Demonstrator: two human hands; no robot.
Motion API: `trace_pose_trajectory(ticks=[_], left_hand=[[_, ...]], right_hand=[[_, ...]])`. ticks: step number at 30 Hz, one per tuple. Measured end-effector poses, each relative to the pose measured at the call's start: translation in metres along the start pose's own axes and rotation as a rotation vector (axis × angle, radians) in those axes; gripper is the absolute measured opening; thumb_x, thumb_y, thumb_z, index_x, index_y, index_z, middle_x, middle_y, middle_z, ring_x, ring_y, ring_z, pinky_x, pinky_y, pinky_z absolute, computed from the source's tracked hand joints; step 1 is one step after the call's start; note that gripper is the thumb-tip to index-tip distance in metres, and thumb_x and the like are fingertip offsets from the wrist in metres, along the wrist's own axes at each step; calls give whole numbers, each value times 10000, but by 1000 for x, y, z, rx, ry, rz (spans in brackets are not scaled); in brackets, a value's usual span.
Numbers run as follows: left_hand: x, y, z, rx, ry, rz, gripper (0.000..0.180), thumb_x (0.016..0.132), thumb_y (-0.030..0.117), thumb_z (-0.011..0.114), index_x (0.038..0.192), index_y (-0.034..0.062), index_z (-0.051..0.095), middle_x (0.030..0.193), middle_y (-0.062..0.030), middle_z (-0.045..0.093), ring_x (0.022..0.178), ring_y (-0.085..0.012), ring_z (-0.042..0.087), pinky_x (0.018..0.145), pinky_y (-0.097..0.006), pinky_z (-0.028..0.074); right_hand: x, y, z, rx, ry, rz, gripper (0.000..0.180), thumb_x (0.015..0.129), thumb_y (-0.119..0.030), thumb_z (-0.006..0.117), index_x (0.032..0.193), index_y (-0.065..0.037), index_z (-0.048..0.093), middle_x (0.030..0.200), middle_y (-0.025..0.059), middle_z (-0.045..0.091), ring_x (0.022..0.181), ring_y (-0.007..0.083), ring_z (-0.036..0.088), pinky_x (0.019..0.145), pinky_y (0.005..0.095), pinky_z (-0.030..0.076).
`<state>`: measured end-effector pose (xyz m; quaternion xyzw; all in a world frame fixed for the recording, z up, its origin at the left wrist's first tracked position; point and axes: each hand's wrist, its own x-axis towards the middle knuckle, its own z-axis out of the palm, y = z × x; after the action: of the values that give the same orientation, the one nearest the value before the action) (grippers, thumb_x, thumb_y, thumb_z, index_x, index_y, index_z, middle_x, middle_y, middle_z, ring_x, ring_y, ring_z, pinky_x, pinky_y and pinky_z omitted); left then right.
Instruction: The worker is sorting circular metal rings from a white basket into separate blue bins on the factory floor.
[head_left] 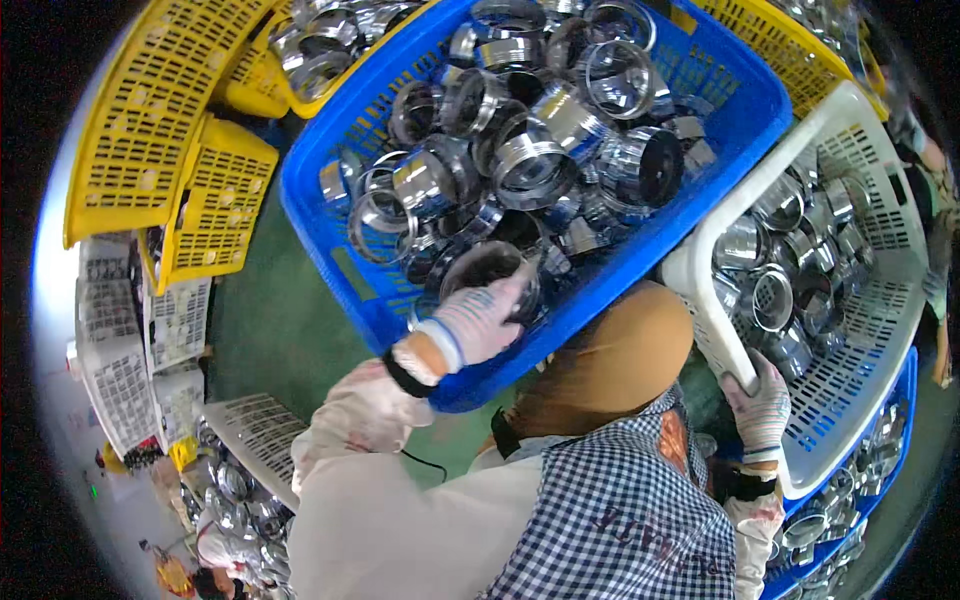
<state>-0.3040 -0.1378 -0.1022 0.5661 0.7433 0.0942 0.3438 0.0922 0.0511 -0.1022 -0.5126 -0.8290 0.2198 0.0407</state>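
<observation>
Fingers of your left hand point(485, 315), in a striped glove, bend over the near side of a shiny metal ring point(472, 262) in the blue basket point(610, 270), touching it; whether they pinch it or merely rest there, you cannot tell from this view. That ring lies toward the basket's near corner, its open mouth facing up and tilted, so the axis through the hole points upward rather than along the basket. Other rings point(535, 170) around it lean every which way (some show you their mouths, others their sides). Your right hand point(760, 405), gloved too, is closed over the near rim of the white basket point(690, 265), also full of rings. Your checked apron point(600, 500) bears dark letters, and the left glove has blue marks too faint to read.
</observation>
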Motion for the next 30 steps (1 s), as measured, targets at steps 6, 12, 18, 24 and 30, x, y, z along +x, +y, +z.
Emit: trace_pose_trajectory(ticks=[6, 12, 18, 24, 30], left_hand=[[-1, -15, -13, 343, 7, -155, 676, 888, 83, 540, 1506, 118, 268, 1013, -192, 691, 906, -343, 681, 778, -455, 537], [-8, -27, -65, 206, 337, -158, 612, 884, 138, 564, 1469, 144, 384, 1262, -209, 591, 1140, -387, 576, 993, -448, 451], [-2, -84, -110, 665, 843, -183, 623, 783, 253, 723, 1359, 104, 536, 1299, -241, 565, 1209, -408, 526, 1039, -457, 420], [37, -143, -66, 553, -274, -694, 654, 754, 510, 685, 1188, 20, 672, 1175, -256, 653, 1116, -372, 629, 984, -414, 490], [49, -137, -66, 511, -41, -469, 406, 828, 342, 678, 1091, 34, 689, 1103, -254, 663, 1038, -393, 640, 933, -445, 506]], right_hand=[[-2, 3, -1, -17, -10, -26, 616, 756, -398, 787, 1227, -40, 613, 1093, 188, 667, 1014, 373, 628, 900, 439, 494], [-4, 6, 3, -51, 35, -71, 597, 757, -396, 787, 1214, -52, 615, 1078, 184, 671, 994, 379, 629, 885, 444, 496], [0, 4, 2, -71, 55, -77, 581, 754, -360, 798, 1214, -58, 614, 1072, 175, 672, 991, 375, 628, 883, 449, 495], [2, -3, -3, -42, 7, -22, 570, 744, -336, 801, 1215, -70, 622, 1088, 175, 672, 999, 365, 630, 899, 441, 493], [0, -3, -3, -50, 2, -52, 568, 748, -336, 791, 1215, -63, 620, 1082, 174, 674, 1004, 365, 630, 901, 443, 491]])
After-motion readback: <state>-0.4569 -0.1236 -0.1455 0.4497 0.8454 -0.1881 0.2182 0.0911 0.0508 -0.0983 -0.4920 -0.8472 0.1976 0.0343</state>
